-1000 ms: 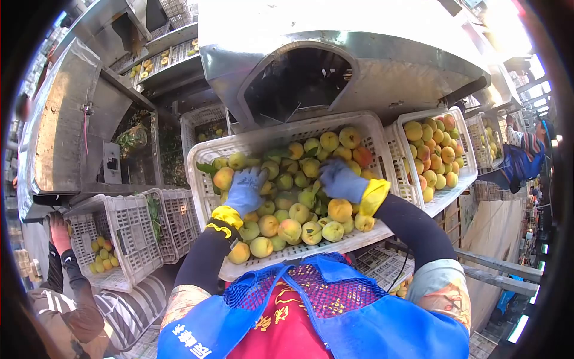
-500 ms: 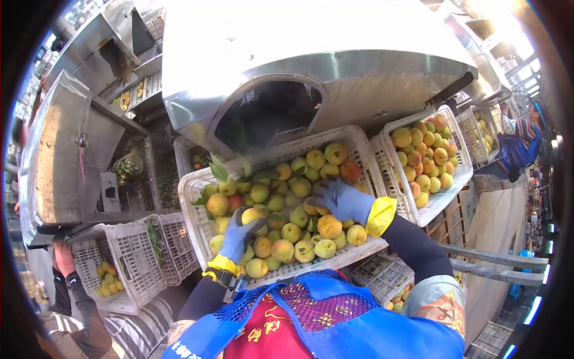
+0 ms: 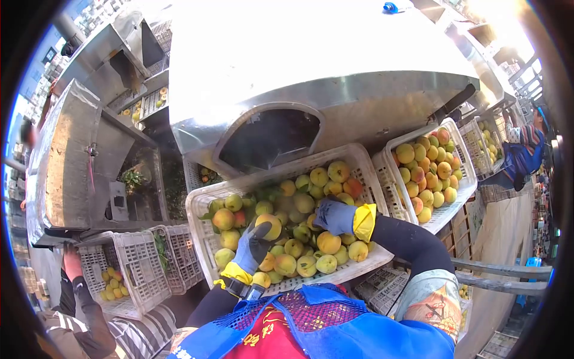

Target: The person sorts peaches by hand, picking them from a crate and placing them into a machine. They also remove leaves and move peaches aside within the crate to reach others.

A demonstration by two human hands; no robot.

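Observation:
A white plastic crate (image 3: pixel 287 164) in front of me holds many yellow-green peaches, some blushed red, with a few leaves among them. My left hand (image 3: pixel 251 248), in a blue-grey glove with a yellow cuff, is closed on a yellow peach (image 3: pixel 268 227) just above the others at the crate's left-middle. My right hand (image 3: pixel 336 216), gloved the same way, reaches into the right-middle of the heap with its fingers curled down. A peach (image 3: pixel 313 222) lies by those fingertips, but whatever is under the fingers is hidden.
Behind the crate stands a metal machine (image 3: pixel 382 105) with a dark arched opening (image 3: pixel 269 140). Another peach crate (image 3: pixel 403 206) is at right. Stacked crates (image 3: pixel 140 269) and a co-worker's arm (image 3: pixel 75 269) are at left. A person in blue (image 3: pixel 519 158) works at far right.
My left hand has lifted a peach slightly and turned inward. My right hand has drawn its fingers in, from spread to curled. The view has shifted a little, lowering the crate in the picture.

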